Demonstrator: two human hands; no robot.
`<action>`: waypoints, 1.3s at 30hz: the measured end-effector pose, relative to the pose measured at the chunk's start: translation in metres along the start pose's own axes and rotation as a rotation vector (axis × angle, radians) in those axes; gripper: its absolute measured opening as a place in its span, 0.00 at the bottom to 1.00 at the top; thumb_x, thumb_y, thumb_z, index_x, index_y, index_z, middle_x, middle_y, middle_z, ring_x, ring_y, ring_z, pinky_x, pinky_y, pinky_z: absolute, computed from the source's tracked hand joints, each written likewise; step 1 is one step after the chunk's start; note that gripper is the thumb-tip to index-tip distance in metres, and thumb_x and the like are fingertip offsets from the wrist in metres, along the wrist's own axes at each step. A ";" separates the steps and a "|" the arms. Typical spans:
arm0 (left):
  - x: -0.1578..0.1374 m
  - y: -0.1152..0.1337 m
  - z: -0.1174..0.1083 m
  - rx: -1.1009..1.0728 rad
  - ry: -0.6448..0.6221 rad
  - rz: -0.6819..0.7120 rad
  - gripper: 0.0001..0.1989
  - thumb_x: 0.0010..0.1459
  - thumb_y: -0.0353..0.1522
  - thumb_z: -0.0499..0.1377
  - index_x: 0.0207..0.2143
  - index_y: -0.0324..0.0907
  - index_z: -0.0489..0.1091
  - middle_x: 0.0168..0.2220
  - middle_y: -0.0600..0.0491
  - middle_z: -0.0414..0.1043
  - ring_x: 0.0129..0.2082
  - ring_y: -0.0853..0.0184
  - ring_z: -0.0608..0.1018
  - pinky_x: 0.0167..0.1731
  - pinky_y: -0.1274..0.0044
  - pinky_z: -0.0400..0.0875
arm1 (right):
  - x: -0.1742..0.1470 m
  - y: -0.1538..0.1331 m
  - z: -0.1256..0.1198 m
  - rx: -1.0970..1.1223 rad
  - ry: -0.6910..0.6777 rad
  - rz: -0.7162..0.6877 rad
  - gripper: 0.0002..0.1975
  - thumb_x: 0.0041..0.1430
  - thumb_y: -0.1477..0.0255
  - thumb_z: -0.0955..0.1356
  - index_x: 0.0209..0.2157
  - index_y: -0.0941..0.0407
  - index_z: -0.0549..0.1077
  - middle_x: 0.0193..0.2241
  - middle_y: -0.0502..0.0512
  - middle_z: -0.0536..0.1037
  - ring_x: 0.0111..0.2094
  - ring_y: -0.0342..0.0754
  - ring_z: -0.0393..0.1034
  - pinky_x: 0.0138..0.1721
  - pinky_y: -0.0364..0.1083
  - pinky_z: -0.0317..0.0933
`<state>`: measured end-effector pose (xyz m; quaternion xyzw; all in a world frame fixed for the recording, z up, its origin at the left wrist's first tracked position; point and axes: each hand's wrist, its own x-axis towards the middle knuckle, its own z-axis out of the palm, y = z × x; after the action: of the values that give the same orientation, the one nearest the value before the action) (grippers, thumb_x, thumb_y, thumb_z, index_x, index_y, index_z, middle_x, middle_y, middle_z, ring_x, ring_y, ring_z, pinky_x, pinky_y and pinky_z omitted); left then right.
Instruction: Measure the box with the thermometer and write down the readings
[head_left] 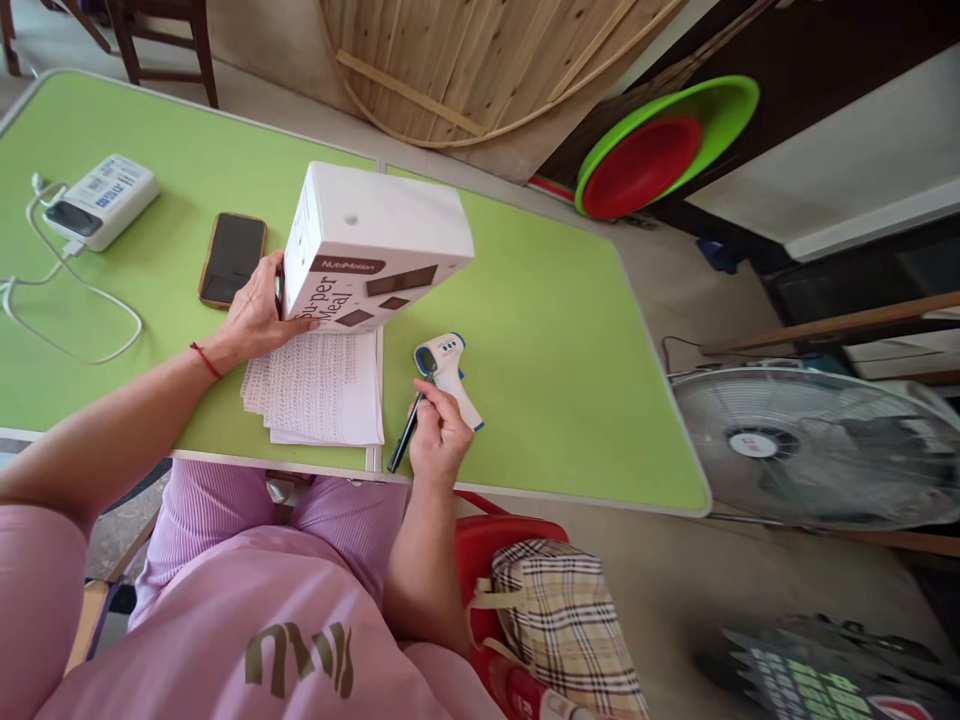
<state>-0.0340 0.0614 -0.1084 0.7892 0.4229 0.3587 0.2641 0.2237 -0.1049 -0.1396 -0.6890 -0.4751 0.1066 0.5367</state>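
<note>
A white "Super Meal" box (390,215) stands upright on the table, over the far part of a stack of written paper sheets (322,385). My left hand (259,310) grips its lower left corner, thumb across the front and the other fingers along the side, partly hidden. Between the fingers of my right hand (439,430) is a dark pen (406,435), pointing down toward the table's near edge. Just beyond that hand lies a white and blue infrared thermometer (450,375), its handle partly covered by my fingers.
A smartphone (234,258) lies left of the box. Farther left is a white power bank (105,200) with a cable (112,290). The green table (540,330) has a fan (810,445) at its right and a red chair (480,545) with a plaid bag (562,610) nearby.
</note>
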 end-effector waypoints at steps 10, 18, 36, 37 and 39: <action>0.004 -0.007 0.002 -0.023 -0.182 0.087 0.49 0.43 0.59 0.69 0.60 0.42 0.59 0.57 0.37 0.66 0.58 0.40 0.73 0.56 0.49 0.71 | -0.006 0.004 0.002 0.142 0.084 -0.061 0.23 0.59 0.64 0.64 0.54 0.54 0.72 0.40 0.59 0.72 0.35 0.50 0.74 0.39 0.53 0.72; 0.004 -0.010 0.006 -0.003 -0.142 0.091 0.48 0.46 0.53 0.71 0.62 0.43 0.56 0.57 0.40 0.68 0.58 0.44 0.74 0.57 0.55 0.72 | -0.009 -0.008 0.005 0.201 0.002 -0.174 0.14 0.64 0.59 0.66 0.47 0.51 0.68 0.33 0.52 0.72 0.33 0.48 0.73 0.39 0.51 0.71; 0.003 -0.010 0.008 -0.007 -0.107 0.069 0.46 0.49 0.52 0.71 0.62 0.44 0.56 0.58 0.40 0.68 0.58 0.46 0.74 0.57 0.57 0.73 | -0.006 -0.026 0.023 0.191 -0.341 0.018 0.15 0.59 0.58 0.69 0.39 0.54 0.78 0.30 0.53 0.82 0.29 0.47 0.76 0.33 0.47 0.72; 0.003 -0.010 0.007 -0.007 -0.113 0.075 0.45 0.49 0.51 0.71 0.62 0.43 0.56 0.58 0.39 0.68 0.58 0.46 0.74 0.57 0.57 0.72 | -0.005 -0.026 0.023 0.180 -0.331 0.029 0.14 0.58 0.59 0.69 0.38 0.54 0.78 0.29 0.52 0.82 0.28 0.46 0.75 0.32 0.46 0.71; 0.004 -0.011 0.005 -0.005 -0.123 0.090 0.44 0.49 0.50 0.71 0.61 0.41 0.57 0.59 0.38 0.67 0.59 0.45 0.73 0.60 0.56 0.70 | -0.001 -0.026 0.024 0.178 -0.325 0.051 0.13 0.57 0.60 0.69 0.36 0.54 0.77 0.27 0.50 0.81 0.26 0.45 0.73 0.29 0.45 0.69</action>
<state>-0.0334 0.0697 -0.1178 0.8272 0.3693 0.3221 0.2750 0.1936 -0.0907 -0.1279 -0.6242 -0.5268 0.2717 0.5089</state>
